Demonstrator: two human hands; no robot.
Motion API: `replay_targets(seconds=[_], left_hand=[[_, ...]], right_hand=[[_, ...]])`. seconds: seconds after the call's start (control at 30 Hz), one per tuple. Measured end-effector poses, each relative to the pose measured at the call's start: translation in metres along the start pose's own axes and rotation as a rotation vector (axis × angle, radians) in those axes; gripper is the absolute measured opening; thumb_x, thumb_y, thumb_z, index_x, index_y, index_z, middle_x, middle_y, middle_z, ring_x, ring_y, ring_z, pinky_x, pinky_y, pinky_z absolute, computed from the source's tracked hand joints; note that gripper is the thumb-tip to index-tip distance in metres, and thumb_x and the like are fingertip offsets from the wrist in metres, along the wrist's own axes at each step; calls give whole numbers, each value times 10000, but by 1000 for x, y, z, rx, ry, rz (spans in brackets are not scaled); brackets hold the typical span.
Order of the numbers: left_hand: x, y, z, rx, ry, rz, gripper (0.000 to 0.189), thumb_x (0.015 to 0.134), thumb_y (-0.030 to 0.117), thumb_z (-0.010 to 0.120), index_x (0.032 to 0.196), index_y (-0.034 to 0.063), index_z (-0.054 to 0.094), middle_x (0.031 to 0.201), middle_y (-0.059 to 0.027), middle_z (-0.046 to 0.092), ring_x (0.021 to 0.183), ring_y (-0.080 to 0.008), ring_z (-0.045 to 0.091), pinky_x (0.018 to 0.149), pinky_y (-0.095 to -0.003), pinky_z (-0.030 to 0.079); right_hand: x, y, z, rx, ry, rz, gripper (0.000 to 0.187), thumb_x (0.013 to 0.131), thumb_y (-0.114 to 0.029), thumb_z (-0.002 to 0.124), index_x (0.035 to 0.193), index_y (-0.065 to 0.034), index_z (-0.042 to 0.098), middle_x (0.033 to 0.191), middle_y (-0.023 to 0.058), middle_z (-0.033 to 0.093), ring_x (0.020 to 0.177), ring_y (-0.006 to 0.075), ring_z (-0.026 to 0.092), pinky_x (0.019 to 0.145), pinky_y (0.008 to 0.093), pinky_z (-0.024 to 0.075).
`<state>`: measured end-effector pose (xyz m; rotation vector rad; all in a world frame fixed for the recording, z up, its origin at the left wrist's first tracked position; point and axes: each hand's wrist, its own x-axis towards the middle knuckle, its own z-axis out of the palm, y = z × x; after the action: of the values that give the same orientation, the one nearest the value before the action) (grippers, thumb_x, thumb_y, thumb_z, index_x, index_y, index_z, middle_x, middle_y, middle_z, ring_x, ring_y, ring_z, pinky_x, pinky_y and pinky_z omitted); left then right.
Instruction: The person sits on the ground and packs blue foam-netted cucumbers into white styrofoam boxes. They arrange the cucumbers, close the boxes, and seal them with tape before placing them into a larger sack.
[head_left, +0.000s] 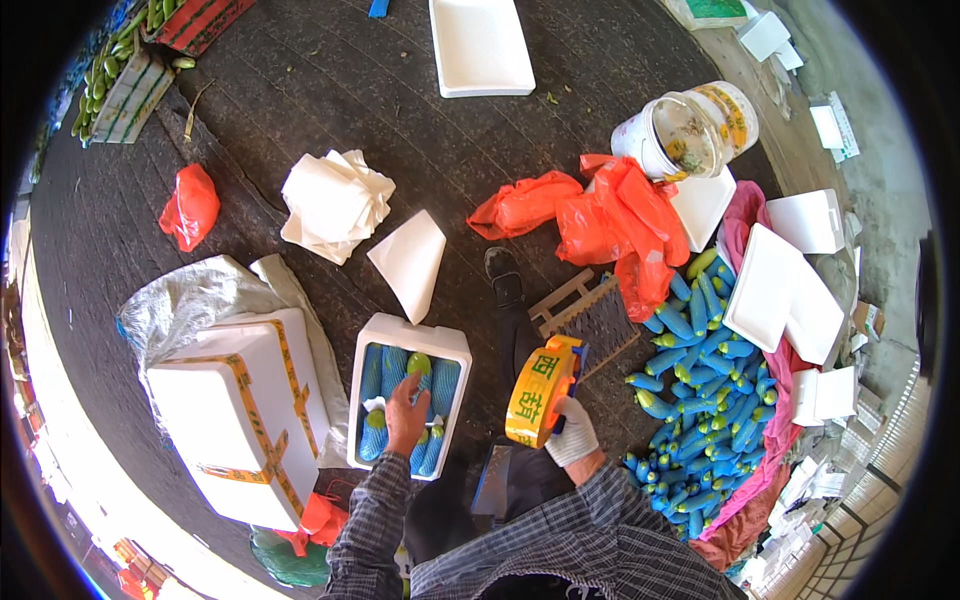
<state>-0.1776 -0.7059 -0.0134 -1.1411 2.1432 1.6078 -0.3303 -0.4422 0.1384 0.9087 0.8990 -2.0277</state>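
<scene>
My bare left hand (407, 420) reaches into a white foam box (466, 375), its fingers spread over the courgettes. Blue foam-net sleeves wrap the courgettes (394, 367), whose green ends show. Scraps of white paper lie among them, and my hand covers part of the middle. In a white knit glove, my right hand (574, 435) grips a tape dispenser (564, 386) to the right of the box. Its large roll of yellow packing tape (534, 397) bears green writing.
A taped white foam box (217, 420) stands at left on sacking. Paper sheets (337, 202) and a folded sheet (412, 259) lie ahead. Red plastic bags (615, 217), buckets (637, 139), and a pile of sleeved courgettes (705, 405) are at right. A foam lid (484, 45) lies farther off.
</scene>
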Motion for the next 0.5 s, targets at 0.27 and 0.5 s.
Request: replay_targets(seconds=[0.27, 0.5], left_hand=[[375, 194, 46, 567, 195, 375, 697, 947, 220, 797, 1607, 192, 575, 1700, -221, 441, 1540, -451, 436, 1248, -535, 422], [686, 294, 153, 1050, 72, 439, 391, 914, 214, 831, 1294, 129, 795, 1795, -215, 268, 1676, -456, 197, 1345, -559, 303]], right_hand=[[142, -42, 83, -54, 271, 542, 531, 928, -142, 803, 1358, 111, 623, 1275, 164, 735, 1170, 271, 752, 1017, 382, 624], [174, -139, 68, -76, 252, 456, 385, 953, -307, 819, 1239, -66, 727, 1047, 58, 755, 918, 170, 737, 764, 344, 591]])
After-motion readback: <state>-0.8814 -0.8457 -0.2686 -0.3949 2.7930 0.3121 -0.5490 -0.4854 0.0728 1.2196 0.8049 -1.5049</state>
